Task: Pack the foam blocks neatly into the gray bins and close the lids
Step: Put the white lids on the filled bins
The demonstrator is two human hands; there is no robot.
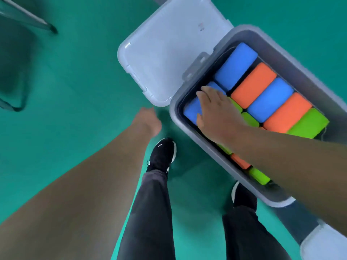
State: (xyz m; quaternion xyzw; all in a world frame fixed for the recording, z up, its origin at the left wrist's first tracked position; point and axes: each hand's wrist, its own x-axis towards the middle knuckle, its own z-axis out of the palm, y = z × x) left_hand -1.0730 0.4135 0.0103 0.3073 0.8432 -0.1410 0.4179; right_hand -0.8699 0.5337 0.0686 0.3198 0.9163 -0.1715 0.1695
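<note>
A gray bin (189,141) stands on the green floor at the right, full of blue, orange and green foam blocks in rows. My right hand (216,113) lies flat, fingers spread, on a blue block (191,109) at the bin's near-left corner. A far row holds a blue block (235,65), an orange block (253,84) and others. One white lid flap (169,53) lies folded open to the left. My left hand (148,121) hovers over the floor beside the bin, blurred, holding nothing.
My two feet in black shoes (162,154) stand on the green floor close to the bin. A second lid flap (323,243) lies open at the lower right. Chair legs (33,21) reach in at the upper left.
</note>
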